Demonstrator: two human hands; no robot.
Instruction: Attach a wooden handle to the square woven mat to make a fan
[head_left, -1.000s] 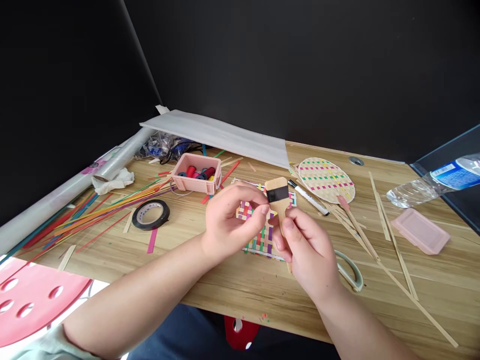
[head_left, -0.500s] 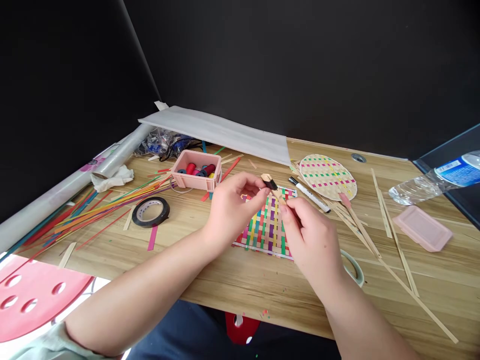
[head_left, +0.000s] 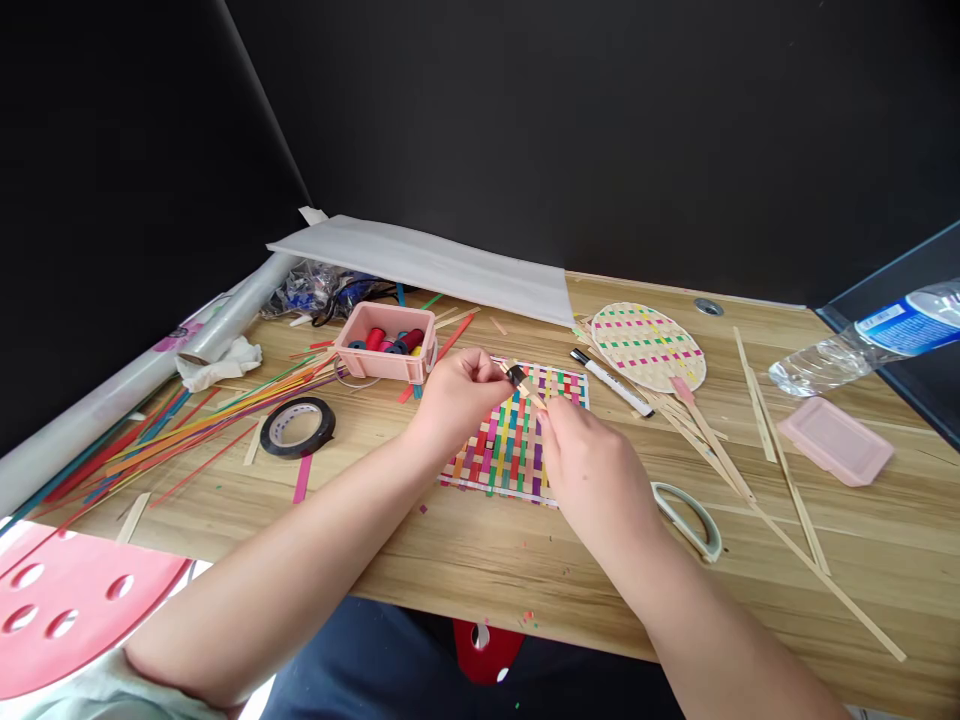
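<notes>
Black tape (head_left: 516,375) wraps a band around one end of a pale wooden stick (head_left: 532,391), held in the air just above the woven mat (head_left: 514,445). The right hand (head_left: 596,455) is closed around the stick's lower part, thumb along it. The left hand (head_left: 466,392) has its fingers curled in at the taped end, thumb close to the forefinger; whether it pinches the wood or a loose bit of tape, I cannot tell.

The step in hand looks like handling or smoothing the taped band. The next move seems to call for a steady right-hand grip while the left fingertips press or turn the tape evenly.

The mat lies flat under the stick, its white-trimmed near edge well clear of the front of the surface (head_left: 465,550), with mostly bare wood between. Room is tighter elsewhere: a pink basket (head_left: 379,363) stands just beyond the left hand, a marker (head_left: 611,384) lies right of the mat, and a pale loop (head_left: 709,545) sits beside the right forearm. The tape roll (head_left: 324,432) is left of the mat, apart from both hands.
</notes>
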